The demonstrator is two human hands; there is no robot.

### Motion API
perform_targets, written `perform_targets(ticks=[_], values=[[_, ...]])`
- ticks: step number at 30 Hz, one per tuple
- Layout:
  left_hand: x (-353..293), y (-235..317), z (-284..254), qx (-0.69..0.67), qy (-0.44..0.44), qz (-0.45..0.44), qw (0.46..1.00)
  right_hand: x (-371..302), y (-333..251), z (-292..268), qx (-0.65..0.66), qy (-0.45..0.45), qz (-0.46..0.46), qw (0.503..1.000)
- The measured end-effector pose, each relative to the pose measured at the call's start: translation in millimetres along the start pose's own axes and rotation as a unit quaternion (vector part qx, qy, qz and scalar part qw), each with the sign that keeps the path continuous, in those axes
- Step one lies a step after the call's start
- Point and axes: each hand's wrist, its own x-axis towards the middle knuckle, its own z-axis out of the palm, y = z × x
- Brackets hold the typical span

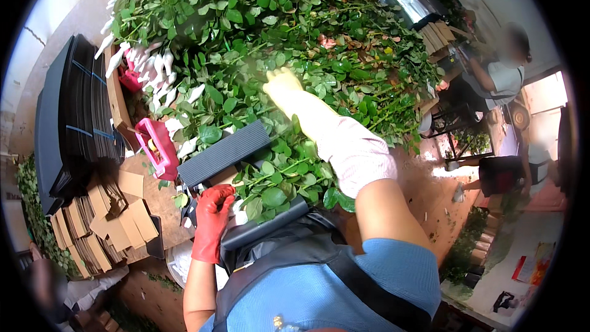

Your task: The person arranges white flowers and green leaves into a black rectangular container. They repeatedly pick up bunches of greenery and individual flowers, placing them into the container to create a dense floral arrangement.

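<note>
Leafy stems lie in a broad green heap across the far part of the counter, with a few pink petals among them. The right hand, in a yellow glove, reaches out over the heap, its fingers partly bent at the leaves; I cannot tell whether they have hold of a stem. Near the body, the left hand, in a red glove, has its fingers curled in close beside a grey ribbed strip; whether they grip anything cannot be told. More leaves spread between that strip and a dark roll. To the left are a pink plastic container, white bulb-shaped pieces, cut brown cardboard and a tied stack of dark sheets.
</note>
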Motion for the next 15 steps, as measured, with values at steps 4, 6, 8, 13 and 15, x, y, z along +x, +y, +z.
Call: perform_targets(ticks=[4,6,8,13,15], values=[[-5.2,8.5,4.0,-0.055,0.033,-0.111,0.992,-16.0,22.1,-83.3,0.273,-0.007,0.096,0.957],[-7.2,-2.5,1.0,-0.036,0.007,-0.072,0.997,-29.7,48.3,-84.5,0.459,0.227,0.019,0.859],[-12.1,-4.4,0.4,-0.045,0.021,-0.075,0.996,-59.9,79.1,-125.8,0.371,0.332,-0.062,0.865],[-8.7,-1.2,2.1,-0.057,0.022,-0.076,0.995,-93.6,127.2,-119.3,0.383,0.281,-0.188,0.860],[-10.0,-5.2,2.6,-0.066,0.023,-0.080,0.994,-102.1,92.8,-106.9,0.445,0.131,-0.094,0.881]])
